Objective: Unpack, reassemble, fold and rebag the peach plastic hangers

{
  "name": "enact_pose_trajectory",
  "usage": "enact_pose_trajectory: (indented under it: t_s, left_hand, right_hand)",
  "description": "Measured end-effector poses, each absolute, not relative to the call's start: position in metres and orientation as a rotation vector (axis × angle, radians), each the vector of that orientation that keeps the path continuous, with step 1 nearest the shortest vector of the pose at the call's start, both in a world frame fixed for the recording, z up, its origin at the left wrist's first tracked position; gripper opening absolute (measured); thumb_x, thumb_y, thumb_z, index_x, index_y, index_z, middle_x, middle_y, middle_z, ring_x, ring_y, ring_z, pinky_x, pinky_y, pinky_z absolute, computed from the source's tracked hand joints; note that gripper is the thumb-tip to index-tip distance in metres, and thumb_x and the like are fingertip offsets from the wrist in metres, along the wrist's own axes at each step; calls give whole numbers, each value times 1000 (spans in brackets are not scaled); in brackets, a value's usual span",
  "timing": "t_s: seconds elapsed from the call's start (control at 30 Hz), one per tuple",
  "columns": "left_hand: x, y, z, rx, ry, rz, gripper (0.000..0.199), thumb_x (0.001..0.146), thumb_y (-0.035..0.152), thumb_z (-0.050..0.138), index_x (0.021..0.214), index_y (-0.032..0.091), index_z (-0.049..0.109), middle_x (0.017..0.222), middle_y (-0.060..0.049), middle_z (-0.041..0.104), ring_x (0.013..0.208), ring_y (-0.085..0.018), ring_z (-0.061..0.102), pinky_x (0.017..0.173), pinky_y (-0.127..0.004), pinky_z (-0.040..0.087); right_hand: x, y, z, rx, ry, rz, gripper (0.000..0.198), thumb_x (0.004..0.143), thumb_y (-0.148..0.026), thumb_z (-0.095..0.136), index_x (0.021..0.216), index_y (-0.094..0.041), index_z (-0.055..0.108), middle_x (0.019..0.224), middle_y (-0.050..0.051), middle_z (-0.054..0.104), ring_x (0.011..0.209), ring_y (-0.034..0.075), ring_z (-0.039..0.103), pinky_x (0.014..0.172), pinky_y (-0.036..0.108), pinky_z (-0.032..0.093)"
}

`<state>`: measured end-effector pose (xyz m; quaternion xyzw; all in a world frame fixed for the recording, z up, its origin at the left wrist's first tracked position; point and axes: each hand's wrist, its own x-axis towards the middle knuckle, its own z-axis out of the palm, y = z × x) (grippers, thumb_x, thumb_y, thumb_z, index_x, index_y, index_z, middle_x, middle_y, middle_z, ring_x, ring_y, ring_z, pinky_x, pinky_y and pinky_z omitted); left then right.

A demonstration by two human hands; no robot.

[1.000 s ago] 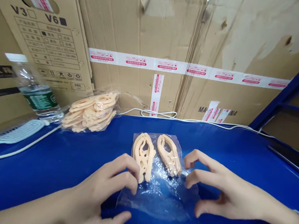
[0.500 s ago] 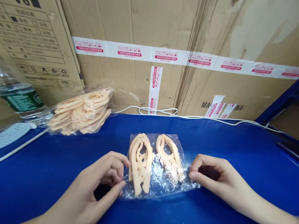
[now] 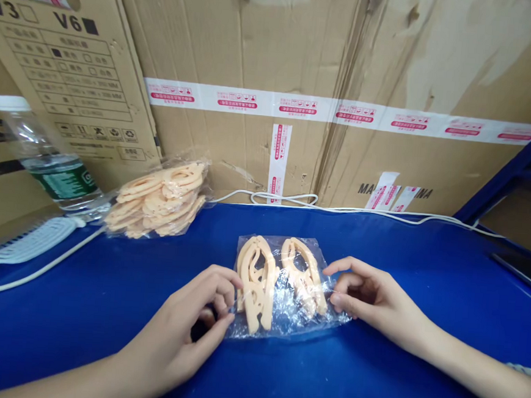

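Note:
A clear plastic bag [image 3: 283,326] lies flat on the blue tabletop between my hands. Inside are peach-coloured folding hangers, a folded hanger [image 3: 265,291] on the left and another folded hanger [image 3: 318,283] on the right. My left hand [image 3: 205,317] has curled fingers and a thumb at the bag's left edge, holding its lower corner. At the right edge, my right hand [image 3: 368,299] rests with the index finger stretched over the bag and the thumb bent below it, fingers apart.
Behind to the left lies a bag of more peach hangers [image 3: 164,203], beside a water bottle [image 3: 60,170] and a pale hairbrush [image 3: 37,239]. A white cable [image 3: 361,211] runs along the cardboard [image 3: 240,50] at the back. A dark flat device [image 3: 524,273] lies far right.
The view has shifted left. The bag's near edge lies flatter and farther back. My right index finger has lifted from its pinch with the thumb and stretched out; my left hand stays at the bag's edge.

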<state>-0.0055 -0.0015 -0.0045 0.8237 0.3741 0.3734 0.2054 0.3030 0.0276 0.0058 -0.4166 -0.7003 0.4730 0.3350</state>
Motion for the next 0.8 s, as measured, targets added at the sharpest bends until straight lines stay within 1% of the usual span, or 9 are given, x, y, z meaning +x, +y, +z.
enact_pose_trajectory:
  t_s: [0.33, 0.6, 0.8]
  left_hand:
    - [-8, -4, -3, 2135, 983, 996, 11, 88, 12, 48, 88, 22, 46, 103, -4, 58, 64, -9, 56, 51, -17, 52]
    - [-9, -5, -5, 2106, 980, 966, 11, 89, 13, 50, 91, 23, 46, 104, -3, 59, 68, -10, 57, 52, -18, 52]
    - [-5, -5, -3, 2072, 999, 983, 9, 90, 15, 49, 92, 23, 44, 105, -3, 58, 61, -8, 55, 48, -17, 50]
  right_hand:
    - [301, 28, 6, -1056, -1848, 1231, 37, 84, -41, 69, 106, -15, 56, 65, -4, 57, 53, 8, 49, 52, 22, 41]
    - [305, 29, 4, -1009, -1844, 1308, 38, 83, -37, 70, 110, -15, 55, 67, -5, 57, 55, 8, 49, 55, 22, 39]
    - [306, 29, 6, -1009, -1841, 1310, 40, 83, -39, 70, 110, -14, 54, 66, -5, 57, 55, 8, 48, 54, 23, 38]
